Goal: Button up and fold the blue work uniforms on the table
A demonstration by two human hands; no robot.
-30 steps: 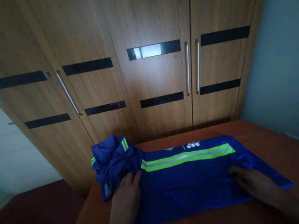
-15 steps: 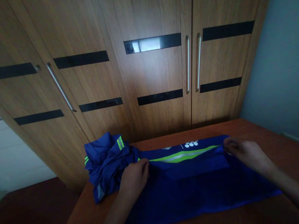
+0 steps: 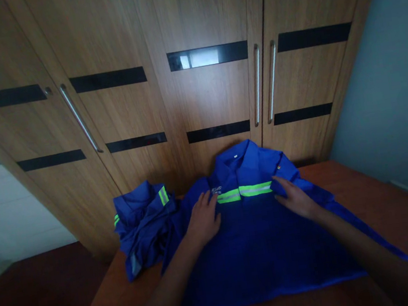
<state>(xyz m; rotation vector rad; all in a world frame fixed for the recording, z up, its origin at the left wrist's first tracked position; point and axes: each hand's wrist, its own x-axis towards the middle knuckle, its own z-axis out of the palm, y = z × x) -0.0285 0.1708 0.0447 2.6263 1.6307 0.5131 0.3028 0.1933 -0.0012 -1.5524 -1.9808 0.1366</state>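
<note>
Head view, and the wooden wardrobe [image 3: 111, 34] takes up most of what I see, its doors crossed by dark strips; a bluish wall [image 3: 386, 71] stands to the right of it; below them spreads the reddish-brown table [image 3: 374, 202], where the blue jacket [image 3: 262, 246] lies face up right under my hands; its collar [image 3: 245, 160] points away from me to the wardrobe, its near edge lies toward me, so its long line runs straight out ahead between my two arms, while a sleeve slants off to my right; a bundled blue garment [image 3: 147, 232] sits crumpled against its left side, nearer my left hand [image 3: 203, 219] than my right hand [image 3: 296, 201]; both hands are over the chest, one at each end of the reflective band [image 3: 256, 189], which runs crosswise between them; the collar lies beyond my fingertips and between the two, slightly nearer the right ones; my left fingers are extended and loose, with no cloth pinched; my right fingers curl a little, thumb apart, and seem to grasp nothing, though I cannot tell how firmly either hand touches the fabric; smallest of all, a white label [image 3: 235, 156] shows inside the collar.
</note>
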